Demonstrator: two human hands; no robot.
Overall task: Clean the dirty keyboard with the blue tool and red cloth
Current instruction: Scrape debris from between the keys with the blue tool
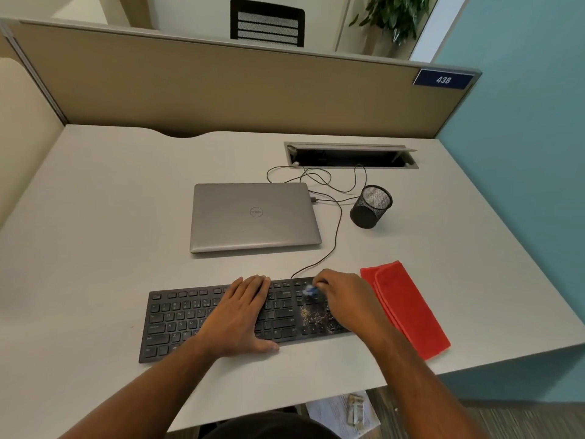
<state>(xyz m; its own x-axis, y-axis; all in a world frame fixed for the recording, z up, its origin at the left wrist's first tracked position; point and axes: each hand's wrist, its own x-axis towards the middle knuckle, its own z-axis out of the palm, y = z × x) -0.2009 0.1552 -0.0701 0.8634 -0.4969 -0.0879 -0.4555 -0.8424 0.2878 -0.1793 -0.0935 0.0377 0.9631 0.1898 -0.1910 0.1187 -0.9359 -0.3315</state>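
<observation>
The keyboard (177,321) is pressed flat by the spread left hand (240,315); the blurred tool (311,291) is pinched by the right hand (345,296).

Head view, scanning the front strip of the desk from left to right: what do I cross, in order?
Bare end of the keyboard → left hand lying flat on the keys → blue tool → right hand holding it above a patch of crumbs → folded red cloth on the desk.
</observation>
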